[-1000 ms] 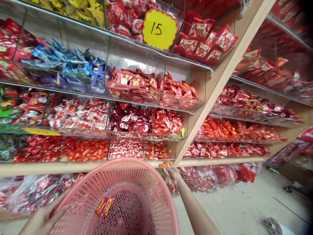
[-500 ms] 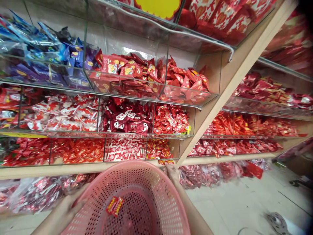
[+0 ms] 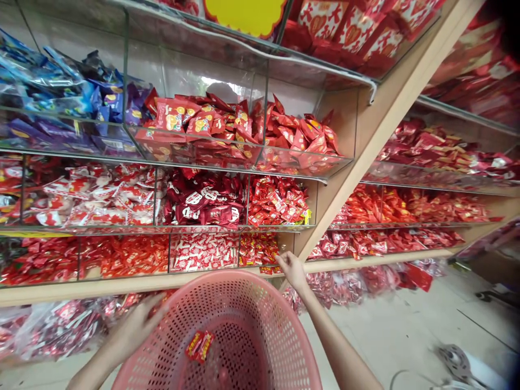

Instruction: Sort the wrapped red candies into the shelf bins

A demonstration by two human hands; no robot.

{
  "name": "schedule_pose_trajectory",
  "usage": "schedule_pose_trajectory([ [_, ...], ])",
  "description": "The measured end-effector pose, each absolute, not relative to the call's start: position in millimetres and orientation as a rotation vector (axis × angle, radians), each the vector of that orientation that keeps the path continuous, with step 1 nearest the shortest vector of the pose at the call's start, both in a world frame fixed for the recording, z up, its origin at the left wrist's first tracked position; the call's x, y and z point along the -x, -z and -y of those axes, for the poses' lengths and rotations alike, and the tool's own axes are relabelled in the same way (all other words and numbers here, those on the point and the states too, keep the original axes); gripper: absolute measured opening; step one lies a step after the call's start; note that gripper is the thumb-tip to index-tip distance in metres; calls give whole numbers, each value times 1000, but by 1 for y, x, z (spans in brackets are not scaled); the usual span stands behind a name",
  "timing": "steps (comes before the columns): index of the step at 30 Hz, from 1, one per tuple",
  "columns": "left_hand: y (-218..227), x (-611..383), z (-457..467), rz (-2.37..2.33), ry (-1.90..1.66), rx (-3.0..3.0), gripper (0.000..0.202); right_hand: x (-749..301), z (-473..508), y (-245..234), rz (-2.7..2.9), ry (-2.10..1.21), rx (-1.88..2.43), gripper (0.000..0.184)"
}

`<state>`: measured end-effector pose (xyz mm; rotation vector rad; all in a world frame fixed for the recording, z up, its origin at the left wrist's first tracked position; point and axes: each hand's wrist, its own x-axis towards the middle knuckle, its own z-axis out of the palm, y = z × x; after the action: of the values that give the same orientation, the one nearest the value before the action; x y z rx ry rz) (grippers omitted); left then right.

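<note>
A pink perforated plastic basket [image 3: 284,319] fills the lower middle of the view, with two small red-and-yellow candy packets [image 3: 199,346] lying on its bottom. At its left rim is my left hand [image 3: 140,322], blurred, with fingers stretched out over the edge. My right hand [image 3: 293,272] is past the basket's far right rim, at the front edge of the bottom shelf. Its fingers are bent together in a pinch beside small red-and-yellow candy packets [image 3: 266,270] on that edge; anything between the fingertips is too small to make out.
Shelves with clear dividers hold heaps of wrapped sweets: blue packets [image 3: 44,81], red orange-print packets [image 3: 203,122], dark red packets [image 3: 203,203] and red-white candies [image 3: 203,252]. A slanted wooden post [image 3: 353,168] stands right. Bagged sweets [image 3: 60,325] lie beneath the bottom shelf [image 3: 122,286].
My right hand has risen slightly and moved right at the shelf edge. My left hand has slid forward along the rim, its fingers straightening. The basket has shifted a little right in view.
</note>
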<state>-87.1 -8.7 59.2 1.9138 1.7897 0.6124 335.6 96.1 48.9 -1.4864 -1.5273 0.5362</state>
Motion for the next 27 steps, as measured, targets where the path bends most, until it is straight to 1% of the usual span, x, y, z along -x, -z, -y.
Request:
schedule_pose_trajectory([
  [2,-69,66,-14,-1823,-641,-2019,49,-325,-114,-47,1695,-366,1577,19],
  [3,-73,53,-25,-1820,-671,-2082,48,-320,-122,-45,1748,-278,1651,19],
  [6,-76,16,-51,-1718,-624,-2275,44,-307,-138,-37,1789,-112,1903,31],
  [9,-70,-9,-59,-1720,-554,-2367,45,-303,-143,-28,1768,-169,1935,31],
  [12,-63,-17,-56,-1848,-589,-2422,46,-307,-142,-22,1677,-230,1792,27],
  [16,-62,-15,-55,-1883,-574,-2411,46,-312,-143,-19,1424,-249,1623,29],
  [18,-63,-14,-57,-1894,-547,-2387,47,-312,-144,-21,1248,-361,1548,28],
  [23,-65,-22,-59,-1934,-493,-2342,49,-306,-139,-37,636,-938,1177,23],
  [27,-73,-35,-57,-1915,-486,-2358,48,-300,-125,-54,510,-1271,906,27],
])
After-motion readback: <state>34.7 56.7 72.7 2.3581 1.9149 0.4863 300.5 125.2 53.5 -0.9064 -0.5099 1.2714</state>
